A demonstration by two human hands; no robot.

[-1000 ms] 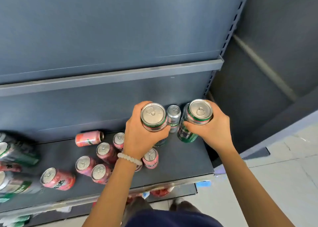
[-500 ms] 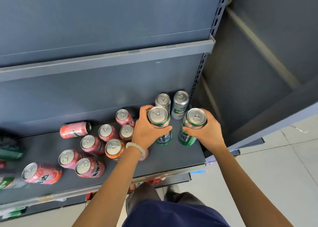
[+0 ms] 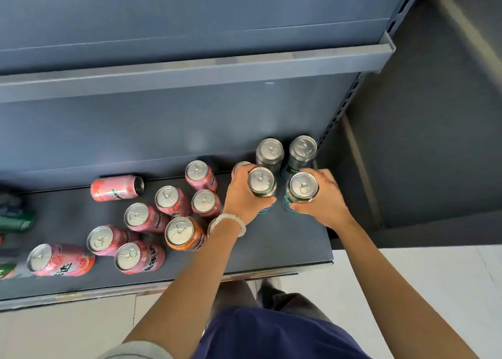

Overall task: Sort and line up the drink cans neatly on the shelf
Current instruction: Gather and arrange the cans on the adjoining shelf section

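Gripping one green can apiece, left hand [image 3: 241, 195] and right hand [image 3: 323, 198] set a second row before two silver cans [image 3: 270, 152] at the shelf's [image 3: 298, 247] right end. Pink cans [image 3: 141, 217] (one toppled, one orange) sit unsorted leftward; most work seemingly remains.

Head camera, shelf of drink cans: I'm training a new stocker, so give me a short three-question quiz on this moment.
1. True or false: both hands grip a can: left hand, right hand.
2. How does the pink can nearest the back panel, at the left, lie? A upright, B on its side, C stacked.
3. Fill in: the one can of its colour among the pink ones is ____.

Key: 1 true; 2 B; 3 orange.
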